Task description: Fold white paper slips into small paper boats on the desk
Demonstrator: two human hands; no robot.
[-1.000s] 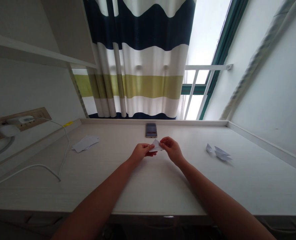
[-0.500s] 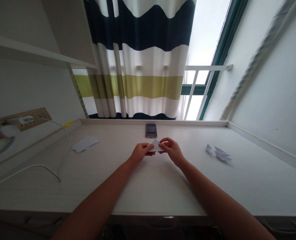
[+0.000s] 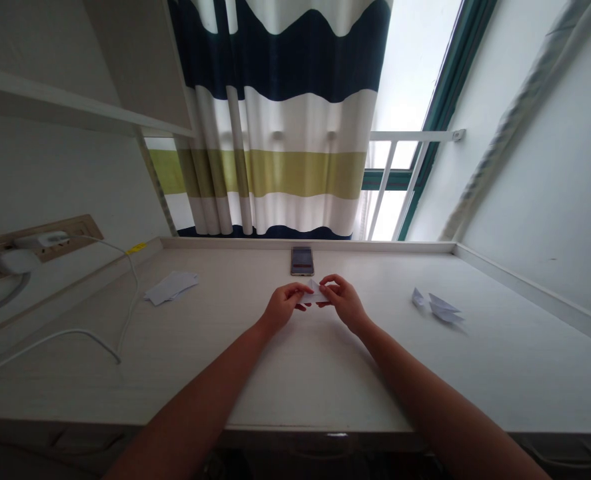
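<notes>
Paper [image 3: 314, 293], white and folded into a small peaked shape, sat between our hands just above the desk [image 3: 225, 390], a little in front of a smartphone [image 3: 302, 261]. Our left hand [image 3: 284, 307] and right hand [image 3: 345, 302] were narrow, fingers curled in and nearly meeting, each pinching one end of the paper. Those fingers hid much of it, so we could not tell how its layers lay.

At this small size, we judged, the fold would handle best with even pressure from both sides. Thumbs and fingertips needed to sit close to the edges, with those edges squared before any crease was pressed. The hard desktop right below offered firm backing, better than creasing in the air, where paper this light could slip or skew.

Off to the right lay two small folded paper pieces [image 3: 438, 305], well apart from our hands. To the left lay a loose stack of white sheets [image 3: 171, 287], with a white cable [image 3: 70, 335] curving across the desk from a charger [image 3: 40, 240] in a wall socket panel [image 3: 82, 230]. Beyond the desk hung a navy, white and olive striped curtain [image 3: 275, 167], beside a bright window [image 3: 405, 173].
</notes>
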